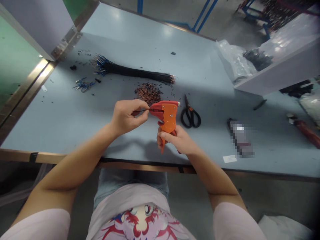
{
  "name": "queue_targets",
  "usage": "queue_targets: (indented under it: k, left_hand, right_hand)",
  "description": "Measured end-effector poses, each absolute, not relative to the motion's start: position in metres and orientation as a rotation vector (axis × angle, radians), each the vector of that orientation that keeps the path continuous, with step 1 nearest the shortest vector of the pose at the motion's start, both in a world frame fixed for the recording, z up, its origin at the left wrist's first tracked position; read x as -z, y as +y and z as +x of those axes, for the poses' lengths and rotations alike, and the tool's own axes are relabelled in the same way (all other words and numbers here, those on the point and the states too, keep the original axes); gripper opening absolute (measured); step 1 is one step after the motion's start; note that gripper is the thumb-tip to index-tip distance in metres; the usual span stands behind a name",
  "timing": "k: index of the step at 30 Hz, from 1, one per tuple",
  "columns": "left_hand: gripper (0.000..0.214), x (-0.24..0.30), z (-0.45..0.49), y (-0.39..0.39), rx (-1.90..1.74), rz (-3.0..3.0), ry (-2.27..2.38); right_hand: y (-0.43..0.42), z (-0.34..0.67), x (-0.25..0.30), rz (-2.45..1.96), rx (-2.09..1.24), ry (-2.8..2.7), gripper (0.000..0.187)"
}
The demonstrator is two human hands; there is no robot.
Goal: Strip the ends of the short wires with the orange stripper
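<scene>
Head view: your left hand (pixel 127 116) pinches a black wire (pixel 142 111), fingers (pixel 144 115) together, its end inside the orange wire stripper (pixel 167 116) gripped by your right hand (pixel 178 140). On the blue desk (pixel 62 126), a long wire bundle (pixel 130 71) lies unworked; a heap of copper-coloured wire bits (pixel 148 94) is already piled.

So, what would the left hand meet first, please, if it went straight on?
Most likely the orange wire stripper in the right hand, which the black wire pinched by the left hand enters.
</scene>
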State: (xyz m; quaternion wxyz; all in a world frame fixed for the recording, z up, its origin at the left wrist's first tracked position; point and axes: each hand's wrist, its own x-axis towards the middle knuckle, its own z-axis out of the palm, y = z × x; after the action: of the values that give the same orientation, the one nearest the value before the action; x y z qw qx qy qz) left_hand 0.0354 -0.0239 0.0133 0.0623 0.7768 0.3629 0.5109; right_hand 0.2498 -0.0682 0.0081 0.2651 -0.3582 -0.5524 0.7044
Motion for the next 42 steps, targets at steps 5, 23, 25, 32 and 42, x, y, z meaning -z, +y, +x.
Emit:
queue_targets:
  k: [5,23,25,32,42]
  left_hand:
    - [0.005,-0.0117,0.0349,-0.0225,-1.545,2.351,1.085]
    - [0.008,-0.0113,0.035,-0.0245,-1.513,2.286,1.064]
    - [0.009,-0.011,0.0351,-0.0246,-1.509,2.279,1.067]
    - [0.011,-0.0124,0.036,-0.0249,-1.484,2.295,1.093]
    - [0.012,-0.0145,0.0372,-0.0263,-1.468,2.287,1.096]
  right_hand:
    - [-0.0675,0.2495,-0.0085,-0.973,-1.925,-1.502,0.023]
    - [-0.0662,0.2488,-0.0125,-0.951,-1.91,-1.53,0.028]
    - [-0.0657,0.2487,-0.013,-0.948,-1.914,-1.524,0.029]
    - [-0.0649,0.2494,-0.0119,-0.922,-1.935,-1.509,0.03]
    - [-0.064,0.2492,-0.0113,-0.896,-1.927,-1.518,0.031]
